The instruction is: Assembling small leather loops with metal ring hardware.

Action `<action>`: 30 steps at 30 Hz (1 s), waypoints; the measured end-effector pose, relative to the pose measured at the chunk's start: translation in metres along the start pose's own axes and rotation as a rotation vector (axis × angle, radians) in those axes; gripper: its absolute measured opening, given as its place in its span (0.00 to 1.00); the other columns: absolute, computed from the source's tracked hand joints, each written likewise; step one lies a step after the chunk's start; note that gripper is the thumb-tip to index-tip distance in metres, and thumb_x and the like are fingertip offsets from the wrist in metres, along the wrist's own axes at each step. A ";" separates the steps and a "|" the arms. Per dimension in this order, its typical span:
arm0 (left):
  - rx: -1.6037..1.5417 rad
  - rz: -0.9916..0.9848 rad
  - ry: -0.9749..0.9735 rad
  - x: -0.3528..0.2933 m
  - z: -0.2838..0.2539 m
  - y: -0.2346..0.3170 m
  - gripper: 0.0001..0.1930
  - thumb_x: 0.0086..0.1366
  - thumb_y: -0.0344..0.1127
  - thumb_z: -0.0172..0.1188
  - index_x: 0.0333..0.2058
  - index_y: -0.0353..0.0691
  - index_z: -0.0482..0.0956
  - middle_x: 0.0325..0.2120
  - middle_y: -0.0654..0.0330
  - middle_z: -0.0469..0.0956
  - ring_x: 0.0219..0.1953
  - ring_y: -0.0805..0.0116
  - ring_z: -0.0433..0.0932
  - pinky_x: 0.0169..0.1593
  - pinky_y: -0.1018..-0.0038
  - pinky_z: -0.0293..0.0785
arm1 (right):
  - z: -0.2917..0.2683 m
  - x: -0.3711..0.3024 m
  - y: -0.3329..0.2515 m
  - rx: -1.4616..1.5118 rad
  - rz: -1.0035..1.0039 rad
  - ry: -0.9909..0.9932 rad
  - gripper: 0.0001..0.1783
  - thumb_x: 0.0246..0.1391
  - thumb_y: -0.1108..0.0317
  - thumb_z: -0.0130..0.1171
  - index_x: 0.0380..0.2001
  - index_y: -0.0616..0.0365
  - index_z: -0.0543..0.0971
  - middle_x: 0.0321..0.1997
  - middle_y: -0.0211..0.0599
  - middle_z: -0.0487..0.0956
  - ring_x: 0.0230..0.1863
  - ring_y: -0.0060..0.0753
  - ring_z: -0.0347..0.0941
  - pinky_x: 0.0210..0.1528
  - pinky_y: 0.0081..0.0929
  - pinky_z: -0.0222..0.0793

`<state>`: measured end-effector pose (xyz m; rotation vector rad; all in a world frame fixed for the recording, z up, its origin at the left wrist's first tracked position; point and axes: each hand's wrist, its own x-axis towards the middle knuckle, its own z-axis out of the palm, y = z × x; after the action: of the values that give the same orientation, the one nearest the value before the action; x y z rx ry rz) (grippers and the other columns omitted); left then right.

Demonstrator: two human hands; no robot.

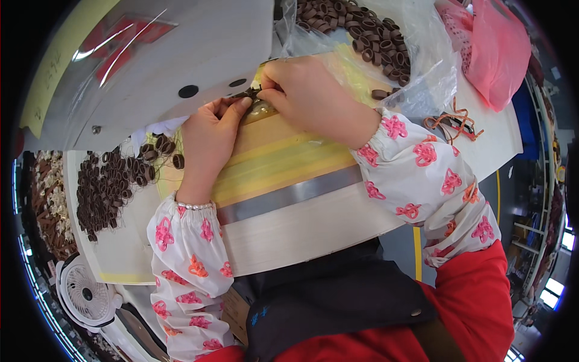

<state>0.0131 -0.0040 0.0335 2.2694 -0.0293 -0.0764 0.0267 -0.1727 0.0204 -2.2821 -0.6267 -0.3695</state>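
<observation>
Both of my hands meet at the grey-white sewing machine, close under its body. My left hand is closed, thumb and index fingertip pinched at a small dark brown piece. From the right, my right hand is closed too, its fingers curled and pinching at the other side of that piece. Fingers and machine hide most of the piece, so its full shape does not show. Just below the fingertips lies a shiny metal part on the yellow-taped work surface.
Brown loops fill a clear plastic bag at the back right. More brown loops, trailing threads, lie piled on the left. A pink bag, small orange-handled snips and a white fan stand around the table.
</observation>
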 end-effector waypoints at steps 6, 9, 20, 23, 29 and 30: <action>0.103 0.318 0.161 -0.002 0.002 -0.007 0.13 0.55 0.42 0.59 0.26 0.36 0.79 0.14 0.62 0.74 0.16 0.76 0.68 0.21 0.78 0.62 | -0.003 -0.002 0.000 -0.023 -0.100 0.084 0.08 0.43 0.70 0.58 0.20 0.63 0.71 0.18 0.43 0.72 0.21 0.44 0.70 0.24 0.32 0.65; 0.178 0.361 0.093 -0.027 0.002 0.003 0.13 0.56 0.40 0.58 0.20 0.36 0.76 0.11 0.61 0.69 0.13 0.71 0.65 0.26 0.75 0.61 | -0.029 -0.006 -0.005 -0.072 -0.078 0.123 0.08 0.43 0.69 0.58 0.21 0.62 0.71 0.19 0.42 0.73 0.22 0.43 0.70 0.24 0.33 0.65; 0.398 0.425 0.349 -0.051 -0.056 -0.044 0.05 0.54 0.35 0.60 0.28 0.41 0.79 0.21 0.68 0.72 0.27 0.73 0.68 0.42 0.74 0.53 | -0.108 -0.041 0.037 -0.820 0.260 -0.008 0.11 0.43 0.61 0.59 0.25 0.56 0.73 0.20 0.38 0.74 0.24 0.43 0.72 0.25 0.35 0.65; 0.581 0.564 0.414 -0.048 -0.045 -0.021 0.06 0.55 0.33 0.57 0.32 0.41 0.79 0.30 0.62 0.74 0.36 0.67 0.69 0.46 0.70 0.55 | -0.099 -0.042 0.040 -0.872 0.275 0.009 0.10 0.43 0.63 0.58 0.27 0.55 0.73 0.24 0.37 0.75 0.26 0.43 0.72 0.26 0.36 0.66; 0.369 0.574 0.215 -0.029 0.003 -0.003 0.14 0.58 0.30 0.52 0.42 0.31 0.69 0.37 0.48 0.72 0.43 0.51 0.68 0.47 0.65 0.62 | -0.100 -0.038 0.036 -0.824 0.162 0.130 0.07 0.42 0.68 0.55 0.27 0.55 0.73 0.28 0.36 0.75 0.28 0.43 0.72 0.27 0.36 0.67; 0.356 0.560 0.235 -0.026 0.006 -0.005 0.13 0.58 0.30 0.52 0.40 0.30 0.68 0.36 0.47 0.71 0.43 0.50 0.68 0.46 0.65 0.62 | -0.098 -0.034 0.030 -0.761 0.093 0.191 0.06 0.41 0.70 0.54 0.26 0.56 0.72 0.27 0.38 0.74 0.27 0.43 0.72 0.27 0.35 0.67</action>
<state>-0.0137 -0.0039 0.0273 2.5205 -0.5894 0.5264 0.0064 -0.2727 0.0568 -2.9217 -0.2993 -0.8873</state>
